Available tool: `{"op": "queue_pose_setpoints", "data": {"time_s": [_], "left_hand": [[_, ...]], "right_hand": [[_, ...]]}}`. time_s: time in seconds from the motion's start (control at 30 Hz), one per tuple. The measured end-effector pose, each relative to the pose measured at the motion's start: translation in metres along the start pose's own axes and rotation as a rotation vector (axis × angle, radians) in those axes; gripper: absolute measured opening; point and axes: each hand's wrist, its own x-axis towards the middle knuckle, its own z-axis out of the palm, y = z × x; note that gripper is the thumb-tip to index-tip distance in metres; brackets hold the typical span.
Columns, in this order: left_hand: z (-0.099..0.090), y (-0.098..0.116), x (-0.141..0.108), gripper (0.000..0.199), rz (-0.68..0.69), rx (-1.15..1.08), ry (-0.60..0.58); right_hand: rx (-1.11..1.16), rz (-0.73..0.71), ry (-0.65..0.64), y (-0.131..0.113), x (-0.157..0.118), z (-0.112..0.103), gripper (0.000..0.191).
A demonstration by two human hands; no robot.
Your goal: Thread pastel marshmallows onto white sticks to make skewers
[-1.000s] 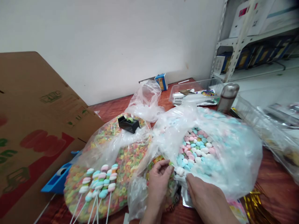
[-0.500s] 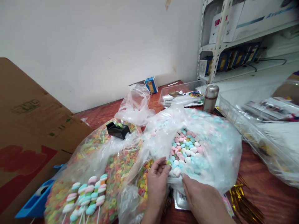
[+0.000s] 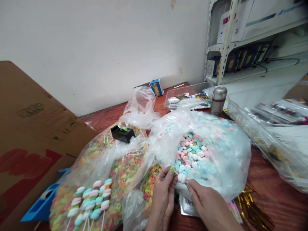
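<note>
Compared with the prior view, the left hand [image 3: 163, 200] is now pinching a thin stick [image 3: 176, 172] tipped with a cereal ring [image 3: 172, 168] (ring reads green), and the right hand [image 3: 209, 205] is closing in on the stick's white marshmallows [image 3: 182, 178].

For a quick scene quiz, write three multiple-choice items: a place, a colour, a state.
1. Where is the black plastic tape dispenser?
A. On the clear bag of ring cereal
B. On the metal shelf
C. In the clear tray

2. What colours are the marshmallows in the open clear bag?
A. Black, orange
B. Pink, white, pale blue
C. Red, green

3. What is the left hand doing?
A. Lying flat
B. Gripping a flask
C. Pinching a thin white stick

1 A: it rests on that bag.
2 B: these show in the opening.
3 C: its fingers hold the stick beside the right hand.
</note>
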Motion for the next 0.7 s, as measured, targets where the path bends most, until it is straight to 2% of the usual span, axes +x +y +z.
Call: {"op": "queue_pose_setpoints", "data": {"time_s": [0.33, 0.4, 0.53, 0.7], "left_hand": [[-0.005, -0.006, -0.002, 0.025, -0.032, -0.104, 0.027], [-0.004, -0.006, -0.004, 0.023, -0.046, -0.133, 0.000], [-0.001, -0.004, -0.006, 0.021, -0.032, -0.151, -0.067], [-0.004, 0.000, -0.004, 0.025, 0.082, 0.045, -0.071]], "right_hand": [[0.333, -0.007, -0.005, -0.001, 0.001, 0.001, 0.034], [0.347, -0.018, -0.013, -0.001, 0.002, 0.000, 0.034], [0.192, -0.007, -0.042, 0.000, 0.000, -0.003, 0.033], [-0.139, -0.006, -0.076, 0.005, -0.005, -0.013, 0.029]]}}
